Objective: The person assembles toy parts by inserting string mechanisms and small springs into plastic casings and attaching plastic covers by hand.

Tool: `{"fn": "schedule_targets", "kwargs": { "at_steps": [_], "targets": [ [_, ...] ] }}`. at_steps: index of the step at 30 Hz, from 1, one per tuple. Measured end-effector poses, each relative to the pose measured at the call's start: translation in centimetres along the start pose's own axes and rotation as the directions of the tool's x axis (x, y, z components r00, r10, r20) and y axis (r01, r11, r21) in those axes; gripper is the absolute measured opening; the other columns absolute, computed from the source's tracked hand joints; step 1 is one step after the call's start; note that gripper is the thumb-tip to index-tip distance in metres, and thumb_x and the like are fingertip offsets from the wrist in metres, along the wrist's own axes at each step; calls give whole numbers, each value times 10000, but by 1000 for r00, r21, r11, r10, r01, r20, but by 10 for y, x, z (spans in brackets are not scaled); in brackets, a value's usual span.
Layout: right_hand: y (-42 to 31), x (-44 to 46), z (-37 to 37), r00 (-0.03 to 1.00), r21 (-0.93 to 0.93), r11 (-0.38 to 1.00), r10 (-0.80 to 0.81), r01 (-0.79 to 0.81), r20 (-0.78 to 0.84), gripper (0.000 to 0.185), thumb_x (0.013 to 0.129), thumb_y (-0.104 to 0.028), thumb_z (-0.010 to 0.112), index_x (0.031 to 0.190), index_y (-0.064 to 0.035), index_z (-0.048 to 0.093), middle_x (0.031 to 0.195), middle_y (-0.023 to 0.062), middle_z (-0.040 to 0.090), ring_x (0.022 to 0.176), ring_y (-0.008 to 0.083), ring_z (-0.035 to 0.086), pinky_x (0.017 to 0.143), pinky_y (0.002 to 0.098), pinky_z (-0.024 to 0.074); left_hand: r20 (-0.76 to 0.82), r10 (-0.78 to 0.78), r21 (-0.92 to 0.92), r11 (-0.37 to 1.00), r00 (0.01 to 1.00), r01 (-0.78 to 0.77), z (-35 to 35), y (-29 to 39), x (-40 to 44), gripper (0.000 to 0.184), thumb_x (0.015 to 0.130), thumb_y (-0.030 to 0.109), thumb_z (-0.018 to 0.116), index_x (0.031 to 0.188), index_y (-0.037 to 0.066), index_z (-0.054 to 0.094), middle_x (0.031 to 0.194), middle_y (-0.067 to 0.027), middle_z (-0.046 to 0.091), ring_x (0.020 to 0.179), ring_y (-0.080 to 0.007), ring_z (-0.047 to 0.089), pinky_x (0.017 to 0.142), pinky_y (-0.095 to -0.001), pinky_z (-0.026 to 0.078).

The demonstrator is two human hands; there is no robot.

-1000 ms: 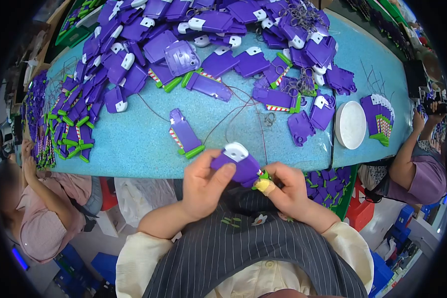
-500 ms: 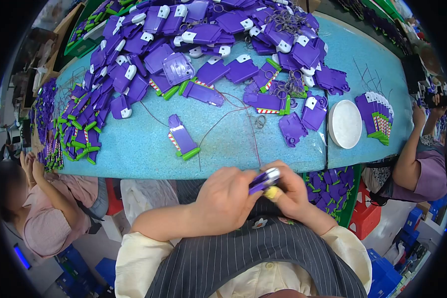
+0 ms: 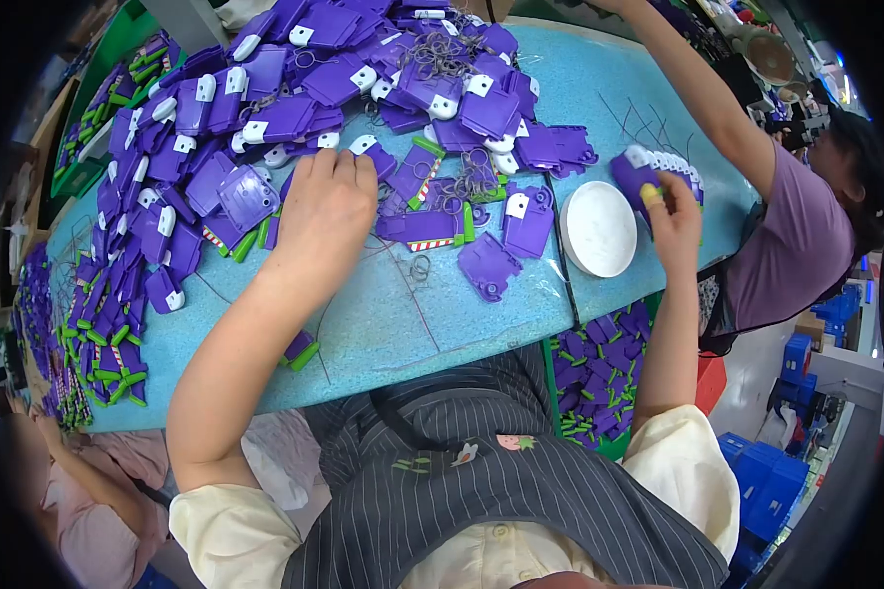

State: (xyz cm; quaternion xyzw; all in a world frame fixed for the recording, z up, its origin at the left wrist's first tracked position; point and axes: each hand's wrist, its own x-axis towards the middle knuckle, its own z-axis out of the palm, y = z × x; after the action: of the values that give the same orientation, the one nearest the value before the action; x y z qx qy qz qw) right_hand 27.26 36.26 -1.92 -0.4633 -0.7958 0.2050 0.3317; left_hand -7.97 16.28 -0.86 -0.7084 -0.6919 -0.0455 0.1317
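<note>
Pinching a purple piece (image 3: 629, 177) right of the bowl (image 3: 600, 230), the right hand (image 3: 676, 222) could, releasing crookedly, skew the fanned stack (image 3: 683, 170); left of the bowl, the half-curled left hand (image 3: 330, 202) hides any hold.

The near tabletop (image 3: 375, 334) offers passage until the white bowl (image 3: 599, 230).

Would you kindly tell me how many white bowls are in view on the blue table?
1: the white bowl sits on the blue table, between some loose purple pieces and the right hand. Another could be hidden behind the purple heap.
</note>
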Motion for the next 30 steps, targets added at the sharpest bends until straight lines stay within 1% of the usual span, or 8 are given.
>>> {"fn": "schedule_targets", "kwargs": {
  "at_steps": [2,6,8,10,13,21,27,30],
  "targets": [
    [-5,-2,-2,963,-369,898,-268,241,-25,301,756,-109,678,1014,1,570,855,105,570,787,234,538,708,327,427,-48,25,30,999,999,-24,0,-2,-2,375,666,26,575,1027,-74,557,996,-174,614,917,-278,537,796,-361,422],
    [-8,-8,-5,958,-533,837,-243,126,-154,302,730,-113,683,983,-3,559,908,144,564,872,309,526,765,377,417,-11,0,36,999,1000,1,-3,-5,-3,343,702,29,577,1029,-74,563,979,-176,620,899,-281,548,794,-375,425],
    [-20,-8,-2,918,-570,817,-285,84,-274,321,720,-120,696,978,-1,547,945,135,552,893,300,519,779,381,410,-201,-101,-216,975,974,56,-16,-11,-4,308,741,30,580,1035,-63,573,948,-183,627,909,-288,565,818,-393,420],
    [-78,-26,8,949,-296,939,-242,176,-204,406,706,-137,716,1042,6,539,1011,158,549,947,319,511,804,399,408,-310,-120,-193,979,943,61,-34,-1,-14,283,781,25,579,1052,-56,576,903,-191,629,874,-290,592,793,-393,444],
    [-178,-76,35,853,-8,869,-482,494,201,781,652,-213,776,1283,40,391,1178,206,487,1071,385,475,906,413,392,-234,-322,-604,787,917,123,-62,38,-54,320,725,15,619,1030,-67,566,755,-156,609,672,-298,589,597,-380,455],
    [-218,-122,92,628,507,855,-454,108,632,767,542,-93,795,1204,22,425,1107,204,463,937,360,533,770,403,478,226,-325,-964,61,918,259,-65,73,-152,505,799,-18,555,1274,-84,397,997,-210,611,835,-251,664,712,-310,522],
    [-222,-157,126,767,440,863,-452,247,456,751,549,-103,814,1185,31,437,1091,208,463,934,353,524,748,389,479,345,-364,-907,107,865,407,-50,62,-170,403,828,-41,516,1222,-75,435,966,-171,631,877,-215,652,748,-287,516],
    [-231,-154,130,775,440,828,-519,348,362,731,569,-105,811,1180,43,437,1089,215,457,953,355,512,758,389,477,400,-421,-916,-208,814,343,-47,55,-173,306,843,-43,509,1147,-68,477,920,-129,646,822,-169,649,720,-269,519]
  ]
}}
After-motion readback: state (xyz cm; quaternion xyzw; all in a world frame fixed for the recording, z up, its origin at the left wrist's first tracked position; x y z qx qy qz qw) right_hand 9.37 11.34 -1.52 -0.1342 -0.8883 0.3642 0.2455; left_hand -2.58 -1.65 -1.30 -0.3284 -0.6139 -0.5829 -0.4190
